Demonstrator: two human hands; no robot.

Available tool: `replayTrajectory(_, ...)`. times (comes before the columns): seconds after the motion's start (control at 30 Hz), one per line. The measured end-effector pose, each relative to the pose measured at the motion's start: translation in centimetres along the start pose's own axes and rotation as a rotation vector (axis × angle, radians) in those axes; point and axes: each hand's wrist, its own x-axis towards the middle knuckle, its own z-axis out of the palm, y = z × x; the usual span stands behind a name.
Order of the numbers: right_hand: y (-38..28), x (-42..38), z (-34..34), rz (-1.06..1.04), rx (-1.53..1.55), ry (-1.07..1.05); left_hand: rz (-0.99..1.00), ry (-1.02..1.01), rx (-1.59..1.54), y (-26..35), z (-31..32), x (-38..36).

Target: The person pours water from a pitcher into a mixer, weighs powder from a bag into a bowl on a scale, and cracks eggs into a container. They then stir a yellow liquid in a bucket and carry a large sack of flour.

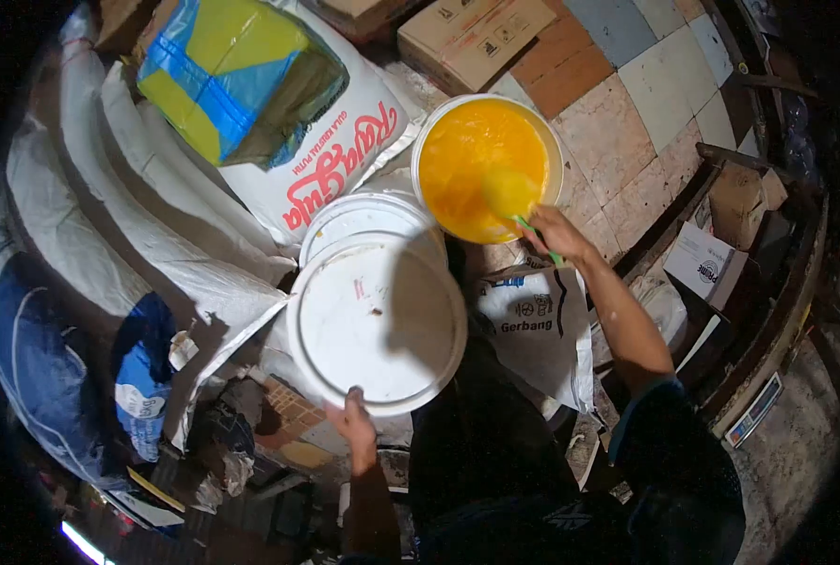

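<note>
A white bucket [557,174] full of orange-yellow liquid stands on the tiled floor. My right hand [554,234] is closed round the green handle of a scoop [511,193], whose yellow-coated bowl is over or in the liquid; which one I cannot tell. Below and left of the bucket, my left hand [354,421] grips the lower edge of a round white lid [345,320]. Behind that lid another white lid or bucket top [373,209] shows, partly covered.
White sacks [156,254] and a printed sack [321,169] carrying a yellow-blue package [236,80] line the left. A cardboard box [472,42] is behind the bucket. A Gerbang sack [533,330] lies near my legs; boxes [705,264] fill a rack at right.
</note>
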Motion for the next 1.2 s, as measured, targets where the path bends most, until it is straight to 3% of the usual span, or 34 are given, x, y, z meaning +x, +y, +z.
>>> replayTrajectory(0.07, -0.3, -4.0, 0.7, -0.022, 0.155, 0.154, -0.055, 0.010, -0.129, -0.5, 3.8, 1.6)
replayTrajectory(0.1, 0.3, -5.8, 0.5, -0.048, 0.192, 0.178, -0.052, -0.057, -0.094, 2.7, 7.1, 1.5)
replayTrajectory(0.17, 0.9, -9.2, 0.5, -0.063, 0.344, 0.263, -0.169, -0.200, -0.092, 2.0, 11.8, 3.8)
replayTrajectory(0.2, 1.1, -11.0, 0.8, -0.048, 0.459, 0.322, -0.111, -0.308, -0.095, 2.9, 14.6, 4.2)
replayTrajectory(0.23, 2.3, -12.6, 0.6, -0.102, 0.466, 0.337, -0.162, -0.411, -0.344, 3.7, 17.8, 4.0)
replayTrajectory(0.3, 3.6, -15.1, 0.7, -0.150, 0.437, 0.409, -0.020, -0.615, -0.421, 2.3, 23.6, 6.0)
replayTrajectory(0.37, 4.1, -17.1, 1.0, -0.150, 0.406, 0.475, -0.068, -0.607, -0.414, 2.5, 28.1, 6.4)
replayTrajectory(0.43, 4.7, -18.6, 1.8, 0.067, 0.800, 0.601, -0.107, -0.616, -0.388, 2.2, 30.1, 5.8)
replayTrajectory(0.5, 4.0, -20.5, 2.0, -0.020, 0.759, 0.556, -0.183, -0.546, -0.306, 0.1, 31.2, 6.1)
replayTrajectory(0.53, 4.0, -21.3, 1.9, -0.108, 0.713, 0.514, -0.175, -0.546, -0.302, -1.4, 31.4, 6.5)
replayTrajectory(0.57, 5.5, -21.9, 1.6, -0.062, 0.773, 0.439, -0.115, -0.484, -0.096, -3.4, 31.2, 6.9)
replayTrajectory(0.6, 5.5, -22.5, 1.7, -0.069, 0.779, 0.440, -0.054, -0.420, 0.110, -5.5, 30.9, 7.4)
replayTrajectory(0.67, 4.5, -23.8, 2.1, -0.092, 0.607, 0.503, -0.070, -0.400, 0.169, -6.1, 30.7, 6.6)
replayTrajectory(0.73, 4.9, -24.5, 2.3, -0.108, 0.680, 0.507, -0.041, -0.181, 0.476, -6.6, 31.1, 5.8)
replayTrajectory(0.8, 6.1, -25.4, 2.8, -0.103, 0.488, 0.575, 0.001, -0.194, 0.483, -7.3, 31.4, 6.9)
replayTrajectory(0.87, 9.5, -26.1, 3.4, -0.137, 0.385, 0.600, -0.145, -0.240, 0.588, -6.7, 31.8, 7.6)
replayTrajectory(0.9, 10.3, -26.5, 3.6, -0.169, 0.284, 0.617, 0.034, -0.316, 0.704, -11.4, 31.9, 10.8)
replayTrajectory(0.93, 9.4, -26.9, 3.9, -0.197, 0.280, 0.622, -0.050, -0.405, 0.748, -8.8, 31.3, 9.2)
replayTrajectory(1.0, 6.0, -27.6, 4.4, -0.156, 0.590, 0.490, -0.144, -0.621, 0.827, -5.2, 29.0, 7.1)
replayTrajectory(1.03, 6.0, -28.0, 4.2, -0.120, 0.427, 0.458, -0.186, -0.569, 0.479, -6.0, 27.7, 6.3)
replayTrajectory(1.07, 5.0, -28.1, 4.7, -0.185, 0.416, 0.455, 0.053, -0.647, 0.617, -3.6, 25.5, 3.9)
replayTrajectory(1.1, 3.6, -28.2, 5.1, -0.247, 0.499, 0.416, 0.052, -0.862, 0.636, -4.6, 23.4, 4.9)
replayTrajectory(1.13, 2.2, -28.5, 5.7, -0.308, 0.580, 0.365, 0.299, -0.733, 0.816, -0.3, 20.2, 0.6)
replayTrajectory(1.17, 0.8, -29.1, 6.4, -0.338, 0.516, 0.392, 0.361, -0.669, 0.994, 0.2, 17.3, -0.1)
replayTrajectory(1.2, -0.3, -29.5, 7.2, -0.370, 0.453, 0.418, 0.382, -0.747, 0.802, -2.8, 13.9, 1.2)
